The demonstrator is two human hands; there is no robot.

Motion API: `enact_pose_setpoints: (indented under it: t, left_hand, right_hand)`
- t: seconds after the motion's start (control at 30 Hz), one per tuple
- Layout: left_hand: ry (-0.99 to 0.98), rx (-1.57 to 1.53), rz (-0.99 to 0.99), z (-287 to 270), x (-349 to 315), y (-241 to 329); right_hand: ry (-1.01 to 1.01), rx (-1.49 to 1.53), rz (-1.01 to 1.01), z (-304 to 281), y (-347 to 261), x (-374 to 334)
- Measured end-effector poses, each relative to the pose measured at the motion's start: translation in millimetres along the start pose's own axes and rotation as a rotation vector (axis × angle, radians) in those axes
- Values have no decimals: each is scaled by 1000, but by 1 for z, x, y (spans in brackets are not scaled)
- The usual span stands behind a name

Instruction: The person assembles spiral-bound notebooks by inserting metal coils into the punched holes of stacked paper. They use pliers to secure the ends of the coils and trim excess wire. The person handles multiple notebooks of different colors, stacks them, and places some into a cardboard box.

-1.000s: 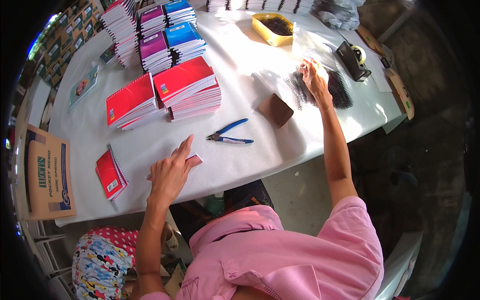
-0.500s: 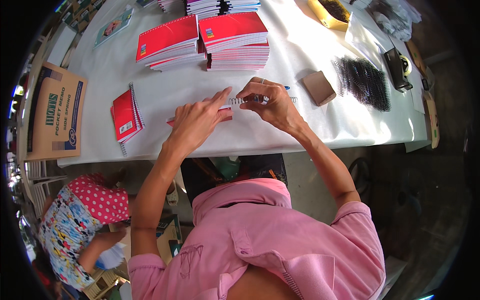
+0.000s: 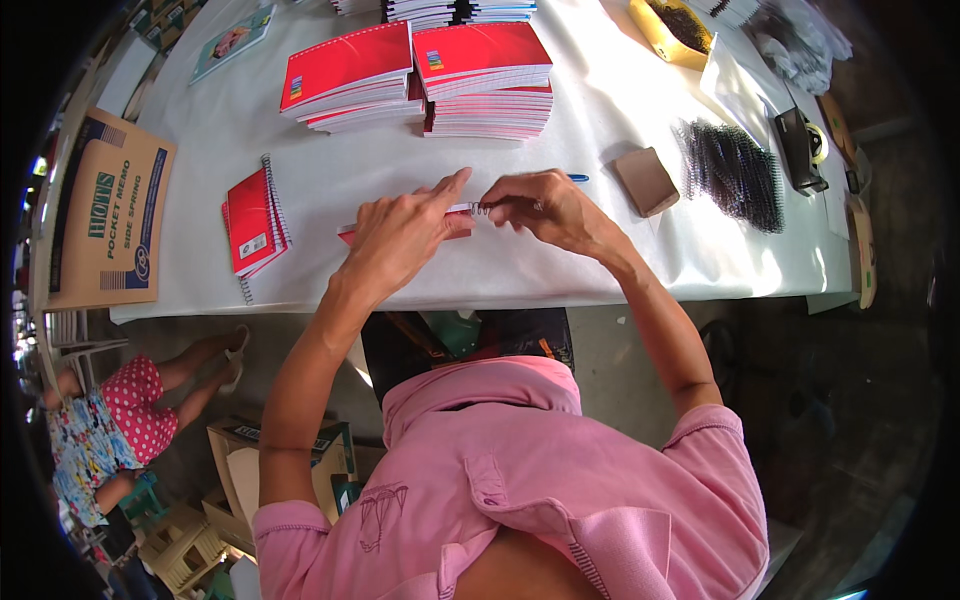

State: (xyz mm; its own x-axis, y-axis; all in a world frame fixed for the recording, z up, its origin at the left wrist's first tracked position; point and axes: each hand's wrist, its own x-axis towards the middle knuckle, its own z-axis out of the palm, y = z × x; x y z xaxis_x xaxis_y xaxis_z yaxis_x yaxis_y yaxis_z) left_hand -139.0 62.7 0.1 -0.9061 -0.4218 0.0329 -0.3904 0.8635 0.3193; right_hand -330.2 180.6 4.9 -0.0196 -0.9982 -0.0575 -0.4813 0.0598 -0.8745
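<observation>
My left hand (image 3: 395, 235) presses down over a small red notebook (image 3: 347, 235), its index finger stretched forward and its thumb along the near side. Most of that notebook is hidden under the hand. At its right end, the fingers of my right hand (image 3: 560, 215) are curled round a thin wire spiral (image 3: 481, 209), which meets the notebook's edge. The rest of the spiral is covered by the fingers. Just beyond the right hand lies a blue pen (image 3: 578, 178). To the left rest red notebooks with spirals on them (image 3: 252, 225).
Stacks of red notebooks (image 3: 345, 72) stand beyond my hands. On the right are a brown block (image 3: 646, 182), a heap of dark spirals (image 3: 735, 175), a tape dispenser (image 3: 798, 148) and a yellow container (image 3: 672, 35). A cardboard box (image 3: 110, 215) borders the left; a person (image 3: 140, 415) is below it.
My right hand has shifted slightly right, and less of the spiral shows; its end now sits against the notebook. The person at lower left has moved farther away.
</observation>
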Motion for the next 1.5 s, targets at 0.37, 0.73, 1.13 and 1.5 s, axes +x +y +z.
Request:
enact_pose_setpoints:
  t: [0.37, 0.73, 1.13, 1.5]
  left_hand:
    - [1, -78, -2, -3, -1, 1]
    - [-195, -64, 120, -15, -7, 5]
    - [-22, 108, 59, -16, -32, -24]
    - [12, 35, 127, -16, -28, -25]
  right_hand:
    - [161, -423, -279, 11, -21, -5]
    - [-7, -833, -19, -101, 39, -40]
    - [-98, -810, 353, -141, 52, -58]
    - [9, -265, 23, -106, 5, -62]
